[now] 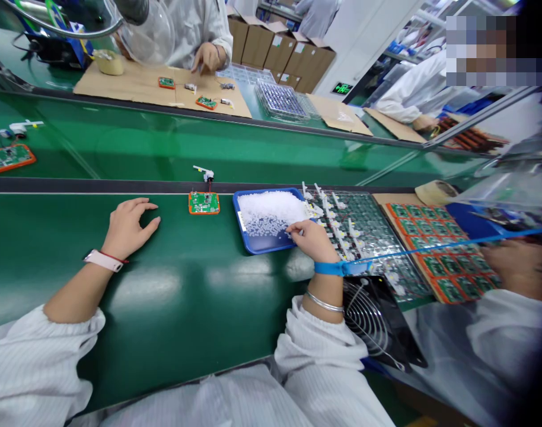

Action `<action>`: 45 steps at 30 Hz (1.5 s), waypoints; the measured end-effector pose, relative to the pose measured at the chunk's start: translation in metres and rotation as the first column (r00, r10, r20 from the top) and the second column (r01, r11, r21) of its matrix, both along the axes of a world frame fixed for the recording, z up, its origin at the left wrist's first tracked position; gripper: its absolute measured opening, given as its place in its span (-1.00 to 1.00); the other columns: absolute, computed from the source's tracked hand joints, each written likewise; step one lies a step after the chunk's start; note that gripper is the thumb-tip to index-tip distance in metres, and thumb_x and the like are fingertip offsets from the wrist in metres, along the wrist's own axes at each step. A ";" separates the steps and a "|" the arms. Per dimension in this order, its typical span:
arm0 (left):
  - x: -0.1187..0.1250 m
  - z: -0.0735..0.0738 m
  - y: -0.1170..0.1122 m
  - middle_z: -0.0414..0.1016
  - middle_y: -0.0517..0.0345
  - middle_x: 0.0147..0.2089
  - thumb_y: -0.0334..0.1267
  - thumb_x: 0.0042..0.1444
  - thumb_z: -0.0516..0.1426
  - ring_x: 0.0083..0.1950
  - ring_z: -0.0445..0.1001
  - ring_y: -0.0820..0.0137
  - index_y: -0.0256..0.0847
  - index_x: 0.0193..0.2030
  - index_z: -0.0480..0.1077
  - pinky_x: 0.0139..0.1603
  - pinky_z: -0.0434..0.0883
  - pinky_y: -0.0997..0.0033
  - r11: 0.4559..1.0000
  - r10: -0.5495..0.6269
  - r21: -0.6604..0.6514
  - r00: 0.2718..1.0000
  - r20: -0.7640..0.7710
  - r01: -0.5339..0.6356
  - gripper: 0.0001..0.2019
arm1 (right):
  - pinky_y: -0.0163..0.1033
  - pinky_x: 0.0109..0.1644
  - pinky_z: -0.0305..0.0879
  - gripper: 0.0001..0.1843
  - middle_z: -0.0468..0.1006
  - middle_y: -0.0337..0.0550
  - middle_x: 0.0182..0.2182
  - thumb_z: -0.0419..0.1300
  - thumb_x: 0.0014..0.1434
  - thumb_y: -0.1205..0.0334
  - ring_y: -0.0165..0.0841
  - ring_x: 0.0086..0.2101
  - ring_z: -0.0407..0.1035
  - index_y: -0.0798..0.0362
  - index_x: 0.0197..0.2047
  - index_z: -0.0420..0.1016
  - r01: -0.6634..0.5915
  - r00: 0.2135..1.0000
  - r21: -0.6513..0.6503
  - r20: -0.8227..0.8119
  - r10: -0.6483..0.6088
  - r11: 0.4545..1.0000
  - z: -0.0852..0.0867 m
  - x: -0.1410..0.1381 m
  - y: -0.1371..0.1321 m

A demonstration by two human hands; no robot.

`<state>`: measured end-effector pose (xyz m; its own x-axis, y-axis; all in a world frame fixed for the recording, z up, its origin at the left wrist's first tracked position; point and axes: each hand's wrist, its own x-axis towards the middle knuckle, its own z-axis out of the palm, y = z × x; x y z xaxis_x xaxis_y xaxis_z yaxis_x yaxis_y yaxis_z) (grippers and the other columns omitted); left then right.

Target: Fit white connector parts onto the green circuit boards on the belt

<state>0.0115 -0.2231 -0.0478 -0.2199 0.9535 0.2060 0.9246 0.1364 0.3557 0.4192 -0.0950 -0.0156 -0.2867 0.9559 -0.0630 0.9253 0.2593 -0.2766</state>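
My right hand (312,238) reaches over the right side of a blue tray (257,247) that holds a heap of tiny white plastic pieces (271,207). Its thumb and fingertips are pinched together at the edge of the heap; whatever they hold is too small to make out. Over the green work surface to the left, my left hand (129,226) is open, fingers apart, with nothing in it. Between that hand and the tray lies a green circuit board (204,203) in an orange frame. Wires join it to a small white part (205,172) behind it.
Right of the tray, several white parts lie on a clear blister tray (378,231). Beyond it, framed boards (444,252) fill a cardboard sheet. A black fan (382,320) stands by my right forearm. Another framed board (8,157) sits far left. Co-workers sit opposite and at right.
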 end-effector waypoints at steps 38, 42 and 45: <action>0.000 0.000 0.000 0.35 0.03 0.15 0.02 0.12 0.00 0.18 0.26 0.11 -0.12 -0.02 0.38 0.14 0.21 0.07 1.000 -0.009 0.002 1.000 -0.005 0.009 -0.61 | -0.28 -0.25 0.23 -0.87 0.54 -0.09 -0.42 0.17 0.01 0.34 -0.33 -0.36 0.37 0.11 -0.49 0.54 -0.068 0.997 -0.078 -0.031 0.066 0.995 0.007 -0.017 -0.010; 0.000 0.000 0.000 0.35 0.02 0.15 0.02 0.11 0.00 0.18 0.26 0.10 -0.13 -0.02 0.38 0.15 0.20 0.07 1.000 -0.011 0.000 1.000 -0.005 0.011 -0.60 | -0.29 -0.28 0.23 -0.88 0.51 -0.13 -0.46 0.20 -0.01 0.29 -0.35 -0.39 0.36 0.09 -0.52 0.53 -0.089 0.995 -0.057 -0.043 0.087 0.994 0.005 -0.015 -0.009; 0.001 0.001 0.000 0.35 0.02 0.15 0.01 0.11 0.00 0.18 0.26 0.10 -0.12 -0.02 0.38 0.14 0.20 0.06 1.000 -0.012 -0.001 1.000 0.002 0.012 -0.61 | -0.28 -0.26 0.23 -0.87 0.51 -0.12 -0.46 0.18 -0.02 0.32 -0.34 -0.39 0.35 0.09 -0.53 0.52 -0.084 0.996 -0.025 -0.036 0.083 0.996 0.003 -0.014 -0.008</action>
<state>0.0120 -0.2233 -0.0468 -0.2091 0.9562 0.2049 0.9253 0.1256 0.3578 0.4056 -0.1034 -0.0130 -0.3679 0.9267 -0.0766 0.8903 0.3273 -0.3166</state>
